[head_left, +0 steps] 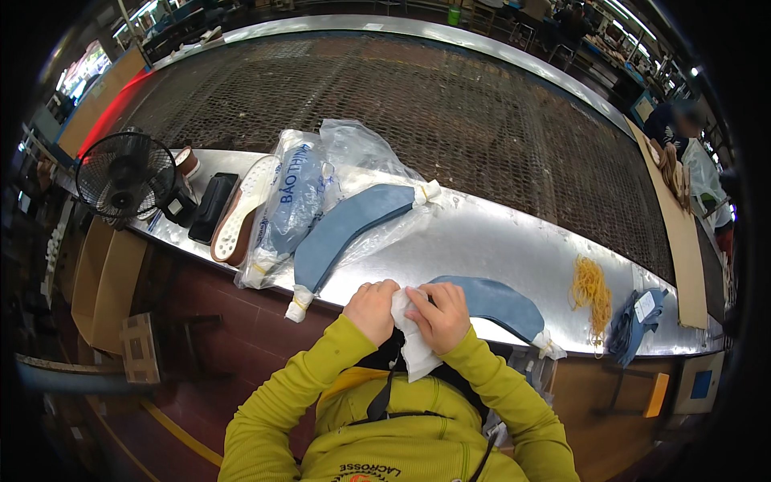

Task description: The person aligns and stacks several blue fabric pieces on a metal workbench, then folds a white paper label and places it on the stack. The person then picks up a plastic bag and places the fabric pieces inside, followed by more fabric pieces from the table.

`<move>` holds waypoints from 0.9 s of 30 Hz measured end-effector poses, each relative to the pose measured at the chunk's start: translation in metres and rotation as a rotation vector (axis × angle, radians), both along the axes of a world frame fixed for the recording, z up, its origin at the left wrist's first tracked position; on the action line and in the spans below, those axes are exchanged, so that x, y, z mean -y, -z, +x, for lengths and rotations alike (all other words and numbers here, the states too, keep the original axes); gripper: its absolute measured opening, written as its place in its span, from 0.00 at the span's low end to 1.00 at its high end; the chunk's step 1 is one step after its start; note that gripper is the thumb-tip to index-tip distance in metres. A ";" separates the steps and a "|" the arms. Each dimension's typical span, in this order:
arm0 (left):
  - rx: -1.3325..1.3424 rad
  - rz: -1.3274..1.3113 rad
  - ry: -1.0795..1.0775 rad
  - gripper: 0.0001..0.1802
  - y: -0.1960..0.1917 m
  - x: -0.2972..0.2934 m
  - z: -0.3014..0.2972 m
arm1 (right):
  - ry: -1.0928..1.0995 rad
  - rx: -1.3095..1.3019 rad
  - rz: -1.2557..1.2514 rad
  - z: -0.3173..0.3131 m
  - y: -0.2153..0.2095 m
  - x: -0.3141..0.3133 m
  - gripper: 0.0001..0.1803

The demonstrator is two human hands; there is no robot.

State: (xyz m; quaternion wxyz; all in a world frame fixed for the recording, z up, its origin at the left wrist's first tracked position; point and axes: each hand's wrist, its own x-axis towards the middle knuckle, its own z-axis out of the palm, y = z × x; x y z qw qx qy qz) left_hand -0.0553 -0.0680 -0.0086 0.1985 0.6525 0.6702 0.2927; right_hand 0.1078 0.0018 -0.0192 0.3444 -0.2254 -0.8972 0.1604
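Note:
A white sheet of thin paper or cloth [419, 360] hangs between my hands, close to my body. My left hand [372, 313] is closed at its left edge, fingers curled in. Thumb and fingers of my right hand [445, 320] pinch its upper part. Just beyond the right hand a curved blue leather-like piece [491, 304] lies at the table's front edge, its right end wrapped in white and tied. My hands hide its left end. Another curved blue piece [341, 227] lies farther left, both ends wrapped in white and bound with yellow bands.
Clear plastic bags [291, 186], a white shoe sole [242, 213], a black case [214, 207] and a fan [127, 173] stand left on the metal table [482, 234]. To the right are yellow rubber bands [592, 291] and a dark blue bundle [634, 325]. Beyond runs a mesh surface [418, 104].

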 end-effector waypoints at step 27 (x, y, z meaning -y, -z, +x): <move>1.075 -0.242 -0.140 0.13 0.015 -0.001 -0.007 | 0.346 0.399 0.329 -0.013 0.023 0.030 0.32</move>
